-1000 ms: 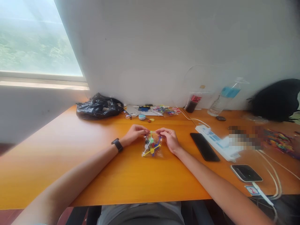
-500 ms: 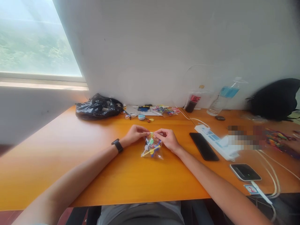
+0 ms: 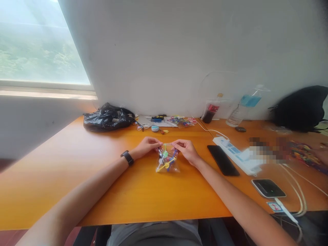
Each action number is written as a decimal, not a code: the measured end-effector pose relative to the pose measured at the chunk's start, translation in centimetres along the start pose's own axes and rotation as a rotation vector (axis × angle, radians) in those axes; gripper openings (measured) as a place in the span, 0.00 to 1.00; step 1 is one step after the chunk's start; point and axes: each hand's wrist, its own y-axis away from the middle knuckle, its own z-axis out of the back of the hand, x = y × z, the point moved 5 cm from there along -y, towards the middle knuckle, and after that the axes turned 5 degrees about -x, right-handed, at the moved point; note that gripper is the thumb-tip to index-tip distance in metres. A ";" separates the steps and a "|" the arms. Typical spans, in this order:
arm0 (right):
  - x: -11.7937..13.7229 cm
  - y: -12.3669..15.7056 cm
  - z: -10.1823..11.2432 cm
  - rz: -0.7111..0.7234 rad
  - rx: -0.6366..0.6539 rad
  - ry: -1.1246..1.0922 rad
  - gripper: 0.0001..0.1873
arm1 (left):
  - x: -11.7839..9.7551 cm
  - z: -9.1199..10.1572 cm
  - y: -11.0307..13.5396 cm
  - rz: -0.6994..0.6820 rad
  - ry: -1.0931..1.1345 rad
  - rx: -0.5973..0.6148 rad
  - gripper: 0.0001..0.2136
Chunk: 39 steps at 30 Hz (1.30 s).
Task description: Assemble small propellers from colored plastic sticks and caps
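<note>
A small clear plastic bag point(image 3: 167, 160) hangs between my hands above the middle of the wooden table point(image 3: 133, 198). Inside it show small plastic pieces in white, green, yellow, blue and red; their kind is hard to make out. My left hand point(image 3: 147, 147) pinches the bag's top left corner between thumb and fingers, and a black watch point(image 3: 127, 158) sits on that wrist. At the top right corner my right hand point(image 3: 186, 150) grips the edge in the same way. The top edge is stretched between the two pinches.
A black plastic bag point(image 3: 107, 118) lies at the back left, with a blue-white round tin point(image 3: 155, 128) and small items beside it. On the right are a black phone point(image 3: 222, 160), a white power strip point(image 3: 234, 152), a charging device point(image 3: 268, 188), bottles and cables. Another person's hand point(image 3: 321, 155) shows at far right.
My hands have moved apart along the top edge of the clear bag, the right one shifting to the right. Another person's hand has come into view at the far right.
</note>
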 end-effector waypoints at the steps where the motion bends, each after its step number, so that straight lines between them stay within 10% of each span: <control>1: -0.1 0.0 0.0 -0.025 0.013 0.000 0.18 | 0.1 0.0 0.0 0.001 -0.014 0.012 0.19; 7: -0.2 0.5 -1.1 -0.153 0.280 0.040 0.21 | 0.7 -0.4 -0.2 -0.014 -0.032 0.024 0.21; 25: -1.1 -1.1 1.0 -0.248 0.121 -0.081 0.20 | 0.7 1.2 -0.9 -0.053 -0.008 -0.156 0.21; 30: 1.0 -3.0 1.9 -0.175 -0.034 -0.103 0.16 | 1.4 2.5 -1.6 -0.047 0.102 -0.356 0.21; 39: 7.1 -13.0 1.9 0.278 -0.294 0.086 0.20 | 1.5 2.0 -1.6 -0.043 -0.003 -0.278 0.14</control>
